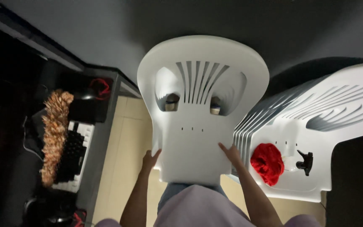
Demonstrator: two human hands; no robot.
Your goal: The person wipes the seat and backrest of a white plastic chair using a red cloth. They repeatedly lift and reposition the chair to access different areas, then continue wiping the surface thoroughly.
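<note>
Dim grey walls and a pale tiled floor (124, 168) surround you. You hold a white plastic chair (202, 105) up in front of you, its slotted back towards the wall and its seat edge just above your lap. Your left hand (150, 162) grips the seat's left edge, fingers curled around it; your right hand (231, 153) clasps the right edge the same way.

Just beside it on your right stands a stack of white plastic chairs (316, 126). A red cloth (268, 163) lies on the top seat, with a spray bottle (301, 162) with a black trigger next to it.

Against the left wall a dark table (99, 138) carries a black-and-white keyboard (74, 155), and a shaggy brown duster (54, 134) lies along it.
</note>
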